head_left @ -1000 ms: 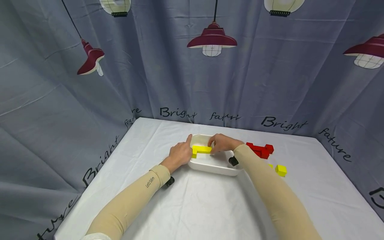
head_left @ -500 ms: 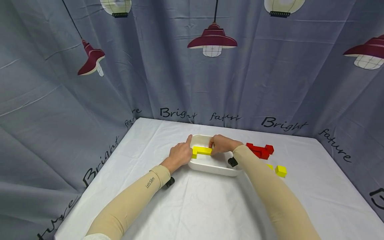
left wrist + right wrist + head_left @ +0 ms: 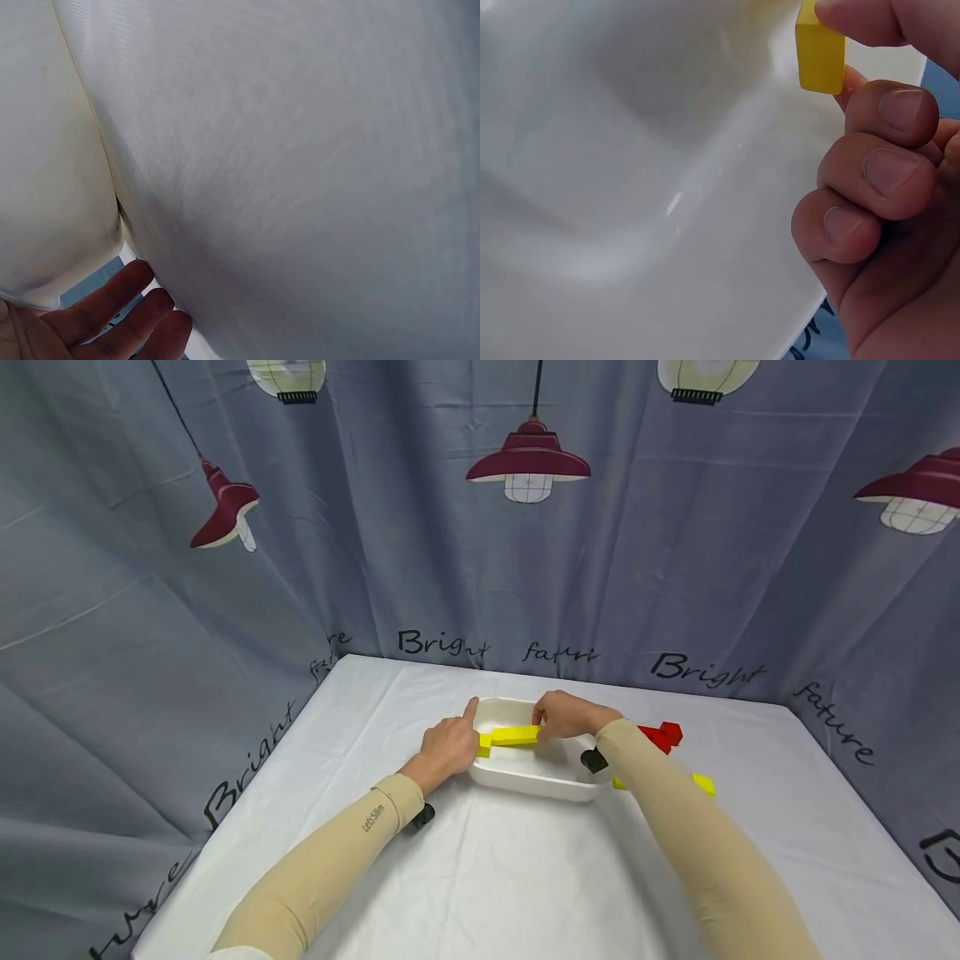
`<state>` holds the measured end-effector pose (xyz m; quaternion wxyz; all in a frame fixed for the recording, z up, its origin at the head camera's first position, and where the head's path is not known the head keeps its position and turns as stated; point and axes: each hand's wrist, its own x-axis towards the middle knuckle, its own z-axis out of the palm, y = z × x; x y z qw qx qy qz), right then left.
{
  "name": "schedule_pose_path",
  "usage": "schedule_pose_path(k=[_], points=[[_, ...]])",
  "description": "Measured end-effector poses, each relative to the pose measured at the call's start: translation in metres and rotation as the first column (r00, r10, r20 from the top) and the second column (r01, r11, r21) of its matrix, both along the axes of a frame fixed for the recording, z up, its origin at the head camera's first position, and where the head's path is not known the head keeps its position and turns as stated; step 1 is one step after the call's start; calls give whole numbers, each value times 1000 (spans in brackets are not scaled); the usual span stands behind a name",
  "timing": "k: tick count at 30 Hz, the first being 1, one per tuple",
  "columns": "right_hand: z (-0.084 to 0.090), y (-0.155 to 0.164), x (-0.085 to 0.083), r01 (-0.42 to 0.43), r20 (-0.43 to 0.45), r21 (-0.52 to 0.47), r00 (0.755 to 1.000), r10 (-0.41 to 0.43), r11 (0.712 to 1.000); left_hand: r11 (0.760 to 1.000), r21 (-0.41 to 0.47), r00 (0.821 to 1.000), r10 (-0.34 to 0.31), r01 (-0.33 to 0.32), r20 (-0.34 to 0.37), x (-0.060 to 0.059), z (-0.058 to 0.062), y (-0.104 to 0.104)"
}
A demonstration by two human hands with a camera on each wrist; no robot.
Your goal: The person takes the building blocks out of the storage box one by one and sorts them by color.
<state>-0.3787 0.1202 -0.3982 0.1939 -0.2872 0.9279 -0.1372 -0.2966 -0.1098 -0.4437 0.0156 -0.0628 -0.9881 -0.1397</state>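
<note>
A white tray [image 3: 536, 785] stands on the table. My left hand [image 3: 448, 747] holds its left side, the index finger lying along the rim; in the left wrist view several fingers [image 3: 124, 289] lie by the tray's outer wall, the thumb out of sight. Over the tray, my right hand [image 3: 573, 714] pinches the right end of a long yellow block [image 3: 516, 736] between thumb and index finger, the other fingers curled. The block's left end is beside a smaller yellow block [image 3: 484, 746] at the left wall; whether they touch I cannot tell. My left hand partly hides the smaller one.
Red blocks [image 3: 670, 732] lie right of the tray, partly behind the right sleeve. Nearer are yellow blocks [image 3: 703, 783], also partly covered by that arm. A white cloth [image 3: 450, 885] covers the table, and a printed grey curtain [image 3: 420, 543] hangs behind it.
My right hand has moved slightly right with the long yellow block, which now sits offset from the smaller one. The right arm covers more of the red blocks. My left hand stays put.
</note>
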Motion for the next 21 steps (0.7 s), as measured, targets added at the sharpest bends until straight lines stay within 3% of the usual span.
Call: schedule_pose_path(k=[12,21], points=[[21,25,10,-3,-32,16,999,4,1000,1000,9,1000,25,-25,19,-2,-2,0],[42,49,30,19,-45,11,999,-18,1000,1000,14,1000,17,-18,19,-1,0,1]])
